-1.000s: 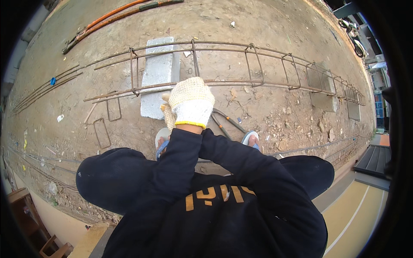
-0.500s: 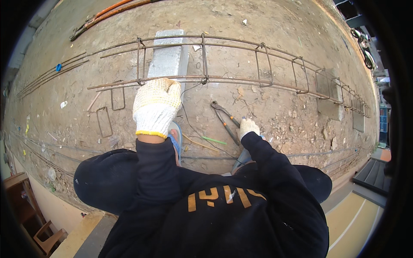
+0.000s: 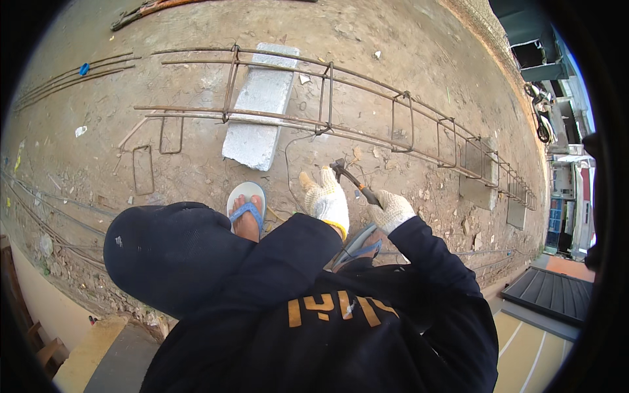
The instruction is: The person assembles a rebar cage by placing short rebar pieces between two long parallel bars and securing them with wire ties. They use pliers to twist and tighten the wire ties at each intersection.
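Note:
My left hand (image 3: 325, 202), in a white knitted glove with a yellow cuff edge, is in front of my body with thumb and fingers apart. No object shows in it. Right beside its fingertips is the head of the pincers (image 3: 352, 178), which have dark handles with orange bands. Their handle end lies in my gloved right hand (image 3: 392, 211), its fingers closed around it. Beyond both hands stretches a long rebar cage (image 3: 282, 121) with square stirrups tied along it. Its left part rests on a pale concrete block (image 3: 255, 141).
Two loose stirrups (image 3: 143, 170) lie on the dirt at left, near several thin rods (image 3: 78, 77). An orange-handled long tool (image 3: 157, 8) lies at the far edge. More blocks (image 3: 478, 173) support the cage at right. My sandalled foot (image 3: 247, 213) is close by.
My left hand has left the rebar cage and come right and nearer, beside the pincers' head. My right hand has taken up the pincers from the ground. The view has shifted.

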The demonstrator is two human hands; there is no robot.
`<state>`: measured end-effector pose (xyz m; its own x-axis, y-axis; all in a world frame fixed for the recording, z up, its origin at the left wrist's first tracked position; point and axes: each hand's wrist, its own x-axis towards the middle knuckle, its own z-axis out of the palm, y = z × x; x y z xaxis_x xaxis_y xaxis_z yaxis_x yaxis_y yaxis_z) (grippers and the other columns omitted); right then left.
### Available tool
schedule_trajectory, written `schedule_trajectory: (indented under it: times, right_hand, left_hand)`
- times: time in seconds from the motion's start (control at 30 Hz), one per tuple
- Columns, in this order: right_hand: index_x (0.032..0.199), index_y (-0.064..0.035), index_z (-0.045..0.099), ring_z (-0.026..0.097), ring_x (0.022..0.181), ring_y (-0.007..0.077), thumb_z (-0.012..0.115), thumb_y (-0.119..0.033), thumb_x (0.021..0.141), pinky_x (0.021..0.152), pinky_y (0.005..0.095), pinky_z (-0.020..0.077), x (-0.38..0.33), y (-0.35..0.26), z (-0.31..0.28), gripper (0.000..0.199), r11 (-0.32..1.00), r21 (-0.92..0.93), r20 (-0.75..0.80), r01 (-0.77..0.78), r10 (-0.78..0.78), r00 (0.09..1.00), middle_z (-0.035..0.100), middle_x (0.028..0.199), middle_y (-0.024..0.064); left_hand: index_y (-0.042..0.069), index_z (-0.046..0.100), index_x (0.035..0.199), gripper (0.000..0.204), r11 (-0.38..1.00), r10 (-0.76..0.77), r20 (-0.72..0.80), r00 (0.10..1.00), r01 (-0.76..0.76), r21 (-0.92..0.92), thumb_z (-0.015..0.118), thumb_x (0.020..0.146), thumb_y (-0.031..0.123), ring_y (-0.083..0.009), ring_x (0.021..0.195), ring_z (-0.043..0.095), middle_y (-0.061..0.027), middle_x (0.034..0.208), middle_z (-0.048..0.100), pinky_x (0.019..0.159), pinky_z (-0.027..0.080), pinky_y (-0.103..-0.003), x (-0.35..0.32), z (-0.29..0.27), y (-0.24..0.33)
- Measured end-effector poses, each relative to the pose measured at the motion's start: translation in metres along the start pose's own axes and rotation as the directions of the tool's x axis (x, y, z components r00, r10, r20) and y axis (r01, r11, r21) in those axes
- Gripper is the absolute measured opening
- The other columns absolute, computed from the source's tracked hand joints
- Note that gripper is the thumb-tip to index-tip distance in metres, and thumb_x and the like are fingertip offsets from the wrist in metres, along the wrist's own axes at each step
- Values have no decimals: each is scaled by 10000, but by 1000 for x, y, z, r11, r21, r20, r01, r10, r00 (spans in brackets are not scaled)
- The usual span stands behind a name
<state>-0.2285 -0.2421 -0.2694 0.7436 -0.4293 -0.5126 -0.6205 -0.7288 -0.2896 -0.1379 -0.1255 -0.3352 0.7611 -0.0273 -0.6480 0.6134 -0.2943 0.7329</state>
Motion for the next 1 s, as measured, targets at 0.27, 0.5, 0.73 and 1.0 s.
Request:
schedule_trajectory:
  times: [0.27, 0.5, 0.73, 1.0]
  right_hand:
    - [1044, -15, 636, 633, 797, 391, 624, -235, 851, 693, 425, 486, -58, -62, -77, 293, 999, 20, -78, 49, -47, 996, 618, 790, 210]
    - [1000, 1, 652, 576, 672, 222, 630, -250, 855, 654, 354, 457, -35, -88, -96, 292, 995, 101, -43, -11, 15, 999, 560, 701, 132]
    - [1015, 0, 665, 526, 574, 105, 640, -205, 878, 541, 260, 418, -38, -114, -106, 248, 928, 337, 31, -160, 159, 987, 567, 665, 26]
    - [1033, -6, 613, 538, 567, 95, 627, -177, 922, 535, 250, 465, -45, -122, -98, 204, 778, 576, 140, -253, 211, 967, 557, 676, 16]
  left_hand:
    - [-3, 633, 1156, 766, 898, -287, 357, 889, 379, -223, 290, 965, 655, -311, 832, 630, -198, 905, 678, 761, 472, -385, -3, 15, 9]
    - [35, 692, 1030, 713, 912, -5, 442, 897, 185, -365, 297, 977, 625, -219, 702, 641, -116, 733, 688, 683, 470, -348, -10, -2, 30]
    - [129, 694, 1066, 559, 771, -132, 515, 847, 414, -484, 370, 988, 578, -149, 645, 534, -59, 823, 701, 612, 428, -337, -20, -16, 54]
    - [56, 578, 1225, 545, 538, -176, 722, 669, 680, -498, 375, 1010, 515, -215, 958, 620, -98, 1075, 680, 863, 450, -345, -23, -32, 64]
